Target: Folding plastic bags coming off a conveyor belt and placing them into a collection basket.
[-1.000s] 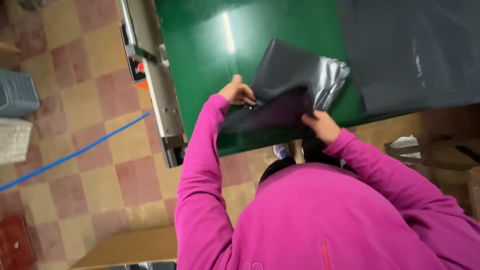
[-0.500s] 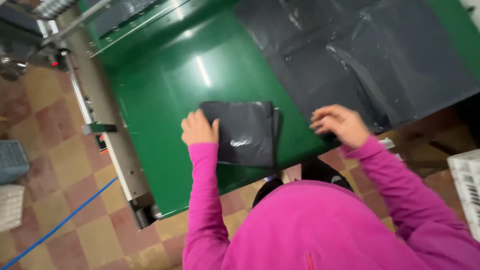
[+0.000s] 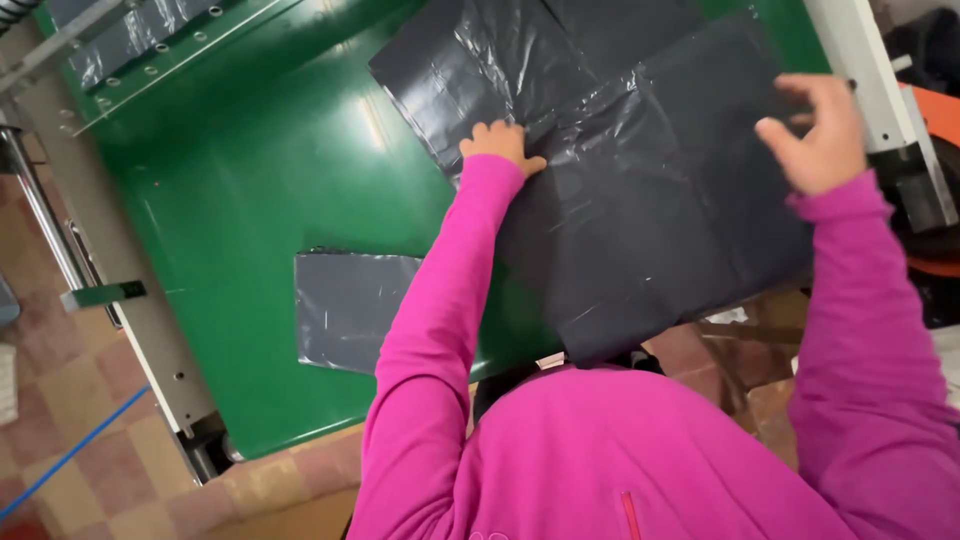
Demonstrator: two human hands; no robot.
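Item one, as I log it from my remote seat: a large dark grey plastic sheet [image 3: 640, 170], creased into quarters, spread flat over the right half of the green table [image 3: 260, 190], its near edge hanging past the table's front lip toward the person's body.

Left hand [image 3: 500, 145] — palm down, fingers bent, pressing on the sheet near its left-centre crease. It grips nothing that I can see; it only bears down.

Right hand [image 3: 822, 135] — at the sheet's right edge, fingers curled and thumb out, touching or pinching the plastic; I cannot tell whether the edge is actually gripped.

Item two: a folded grey bag [image 3: 350, 310], a small flat rectangle, lying on the green surface left of the pink sleeve [image 3: 440, 300], well apart from the big sheet.

Surroundings: a grey metal rail [image 3: 110, 290] runs along the table's left side; a white frame bar [image 3: 880, 90] with an orange part [image 3: 940, 110] stands just right of the right hand. Checked floor tiles [image 3: 60, 400] with a blue line [image 3: 70, 455] lie lower left.
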